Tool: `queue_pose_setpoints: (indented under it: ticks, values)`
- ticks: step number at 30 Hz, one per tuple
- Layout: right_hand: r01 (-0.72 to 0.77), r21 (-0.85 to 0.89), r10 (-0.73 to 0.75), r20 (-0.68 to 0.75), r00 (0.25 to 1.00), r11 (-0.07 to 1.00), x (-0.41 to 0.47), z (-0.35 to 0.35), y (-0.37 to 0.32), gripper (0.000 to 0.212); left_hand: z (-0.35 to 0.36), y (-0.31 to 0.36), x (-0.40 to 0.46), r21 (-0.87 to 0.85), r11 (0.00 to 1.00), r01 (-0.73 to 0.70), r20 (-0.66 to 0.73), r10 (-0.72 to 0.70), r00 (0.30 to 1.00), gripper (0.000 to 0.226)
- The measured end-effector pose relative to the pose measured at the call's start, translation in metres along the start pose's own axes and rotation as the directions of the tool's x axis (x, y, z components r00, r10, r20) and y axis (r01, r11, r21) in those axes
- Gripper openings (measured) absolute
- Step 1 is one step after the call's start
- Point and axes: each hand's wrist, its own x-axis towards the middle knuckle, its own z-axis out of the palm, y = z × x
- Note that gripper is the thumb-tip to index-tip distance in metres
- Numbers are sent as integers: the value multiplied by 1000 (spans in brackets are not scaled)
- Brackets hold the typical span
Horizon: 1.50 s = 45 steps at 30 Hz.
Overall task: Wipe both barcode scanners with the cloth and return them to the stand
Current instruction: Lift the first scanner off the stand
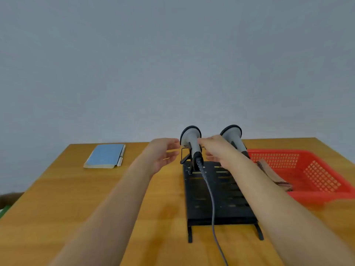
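Both scanners sit in the black stand (217, 198), heads up and far, handles slanting down toward me. Left scanner (191, 140) has its grey cable (211, 198) trailing near along the stand and off the surface (76, 198) edge. Right scanner (232, 136) is partly behind my right forearm.

Key relation: left scanner lies between my two hands. Left hand (163, 156) hovers just left of it, fingers loosely spread, holding nothing, a clear gap to the scanner head. Right hand (213, 148) is nearer, fingertips at or just touching the left scanner's neck, fingers extended, not wrapped. I can't tell if contact is real or just overlap.

Scanner long axis runs near-to-far and tilted up, so I judge a grab goes around the handle from the side, then lift up and toward me out of the cradle.

Cloth (272, 175) hangs over the near left rim of the red basket (317, 169), right of the stand, untouched. Wiping not started, I judge.

Blue notebook (105, 155) far left, irrelevant.
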Motion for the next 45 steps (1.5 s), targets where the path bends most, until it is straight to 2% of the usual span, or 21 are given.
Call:
queue_pose_setpoints:
  ticks: [2,7,9,14,18,21,24,28,31,34,36,40,42,45]
  values:
    - [-13,-47,14,27,1000,999,1,1,2,40,2,-3,2,96,995,-15,-14,16,1000,18]
    - [-58,-27,60,77,995,998,6,7,9,39,6,-21,8,215,976,25,-12,-23,1000,20]
    - [-53,-6,53,74,996,999,5,8,9,43,10,-28,8,290,957,2,-20,4,1000,24]
    - [-61,1,61,80,995,998,8,10,9,54,19,-50,9,513,834,-202,31,217,976,46]
    - [-70,-29,72,86,994,997,10,11,12,56,26,-64,16,659,695,-287,90,306,948,53]
    - [-67,-51,71,87,994,996,10,10,13,50,30,-69,22,658,674,-337,89,374,923,46]
    - [-75,-54,80,102,992,996,9,10,14,45,35,-75,31,620,711,-332,70,371,926,44]
    - [-71,-42,76,128,989,997,12,10,16,38,41,-85,46,644,682,-346,60,406,912,30]
    - [-69,-73,79,148,986,995,17,11,18,41,43,-95,59,668,653,-357,49,440,897,31]
    - [-69,-92,84,165,983,993,19,13,19,44,47,-96,62,642,670,-373,23,469,883,36]
    - [-70,-90,85,175,981,994,20,14,21,46,49,-95,60,622,685,-379,12,476,879,31]
    - [-59,-26,63,143,988,998,26,18,24,70,53,-97,57,618,670,-412,23,508,861,24]
    - [-33,27,30,114,993,999,30,18,23,70,55,-97,57,614,680,-400,21,493,870,22]
    - [-17,13,16,105,994,1000,36,18,21,68,56,-96,57,643,670,-372,11,478,878,21]
